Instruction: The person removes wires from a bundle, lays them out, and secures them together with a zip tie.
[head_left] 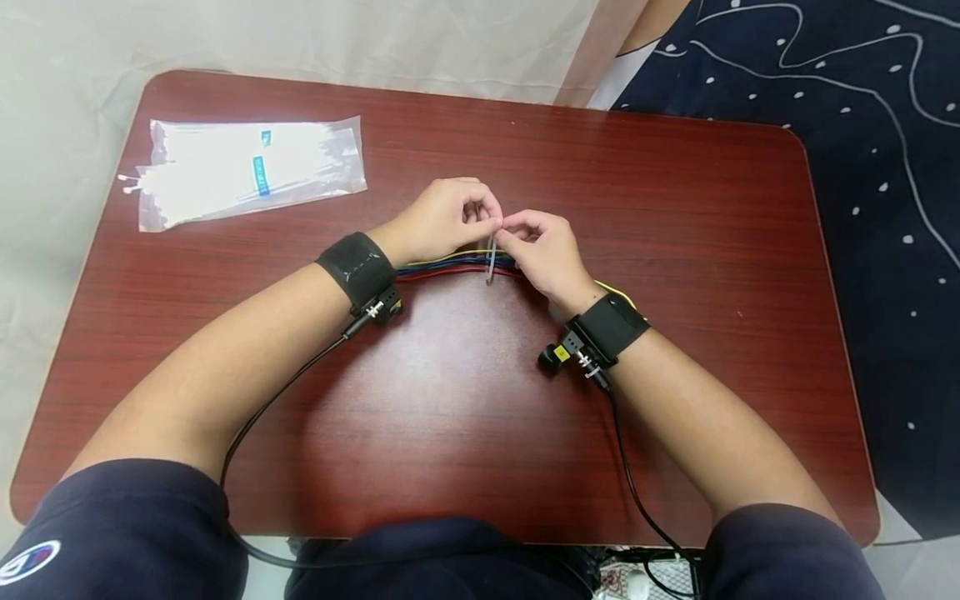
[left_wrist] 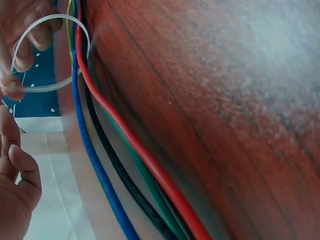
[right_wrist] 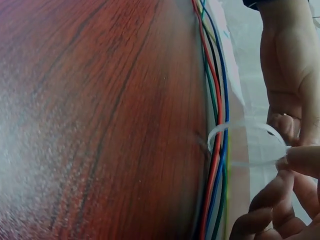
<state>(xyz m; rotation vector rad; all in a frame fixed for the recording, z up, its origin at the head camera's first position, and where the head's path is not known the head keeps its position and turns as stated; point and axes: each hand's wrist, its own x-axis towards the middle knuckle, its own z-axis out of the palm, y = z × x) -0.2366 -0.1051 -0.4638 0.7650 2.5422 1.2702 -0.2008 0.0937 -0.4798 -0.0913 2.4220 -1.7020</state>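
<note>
A white cable tie is bent into a wide loop around a bundle of coloured wires. The fingertips of my left hand and right hand meet above the bundle, pinching the tie where its ends come together. In the left wrist view, the loop hangs loose, with a red wire, a blue wire and black, green and yellow ones running through it. From the right wrist, the tie reaches from the wires to the fingertips; its head is hidden by them.
A clear plastic bag of white cable ties lies at the back left of the brown table, several tie ends poking out of its left side. Black camera cables run from both wrist straps. Dark patterned fabric hangs beyond the right edge.
</note>
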